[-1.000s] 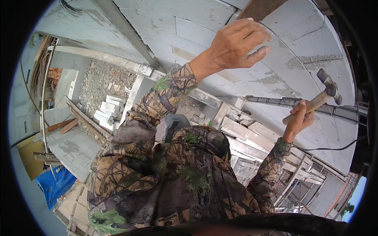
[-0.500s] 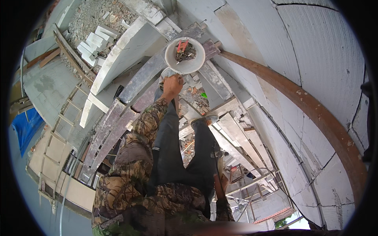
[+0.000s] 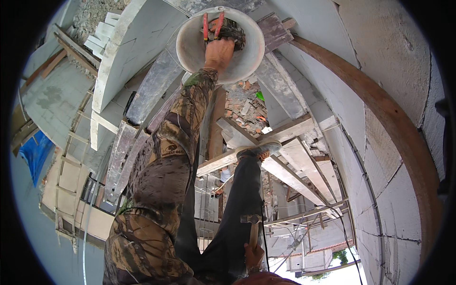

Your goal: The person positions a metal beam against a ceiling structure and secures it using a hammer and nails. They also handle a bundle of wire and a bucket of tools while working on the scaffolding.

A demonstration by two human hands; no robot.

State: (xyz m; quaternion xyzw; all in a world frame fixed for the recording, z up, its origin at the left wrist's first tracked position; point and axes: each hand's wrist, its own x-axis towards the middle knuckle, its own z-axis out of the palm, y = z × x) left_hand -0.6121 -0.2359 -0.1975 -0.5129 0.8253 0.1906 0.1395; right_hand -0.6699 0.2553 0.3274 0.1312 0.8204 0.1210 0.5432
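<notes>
A pale round bucket (image 3: 259,45) stands high in the view on the planks. My left hand (image 3: 219,53) reaches down inside it, its fingers hidden among a pile of small dark pieces, perhaps nails (image 3: 232,29). Beside that hand, red-handled pliers (image 3: 205,27) lean in the bucket. Low in the view, my right hand (image 3: 254,256) is closed around the wooden handle of a hammer (image 3: 253,232). The hammer's metal head points up, in front of my right leg.
Wooden beams (image 3: 294,130) cross below me, with my shoe (image 3: 259,149) on one. Broken brick rubble (image 3: 244,107) shows far down through the gaps. A grey block wall (image 3: 380,142) rises on the right, with a curved-looking brown timber (image 3: 361,78) along it. A cable (image 3: 349,237) hangs lower right.
My left hand has gone from below the bucket's rim to inside it. The bucket looks larger and nearer. My right hand and the hammer sit lower in the view.
</notes>
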